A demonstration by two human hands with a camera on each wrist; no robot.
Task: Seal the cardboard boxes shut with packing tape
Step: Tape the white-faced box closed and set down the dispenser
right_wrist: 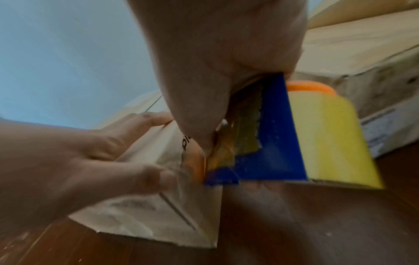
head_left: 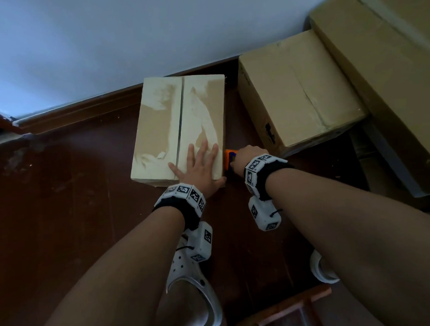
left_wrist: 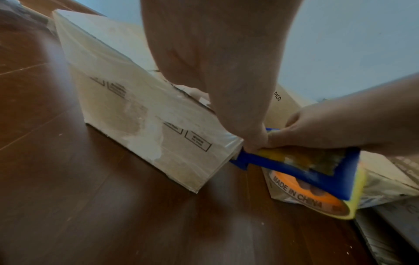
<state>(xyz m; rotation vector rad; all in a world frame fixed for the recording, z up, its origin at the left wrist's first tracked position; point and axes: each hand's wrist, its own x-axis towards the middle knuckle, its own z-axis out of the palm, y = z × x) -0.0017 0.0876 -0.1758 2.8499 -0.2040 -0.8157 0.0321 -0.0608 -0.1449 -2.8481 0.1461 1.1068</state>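
A small cardboard box (head_left: pixel 163 125) with closed top flaps and old tape scars sits on the dark wood floor. My left hand (head_left: pixel 199 163) lies flat on its near right corner, fingers spread. My right hand (head_left: pixel 245 156) grips a blue and orange tape dispenser (left_wrist: pixel 306 170) with a yellowish tape roll (right_wrist: pixel 328 134), held against the box's right side near the front corner. In the right wrist view the dispenser (right_wrist: pixel 267 143) touches the box (right_wrist: pixel 158 215) beside my left hand (right_wrist: pixel 79 157). In the left wrist view the box (left_wrist: pixel 140 114) and my right hand (left_wrist: pixel 340 125) show.
A medium cardboard box (head_left: pixel 299 90) stands to the right, with a larger box (head_left: pixel 389 69) behind it at the far right. The wall and baseboard (head_left: pixel 83 112) run behind. My feet in white clogs (head_left: pixel 189 287) are below, and a wooden frame (head_left: pixel 284 312) lies at the bottom.
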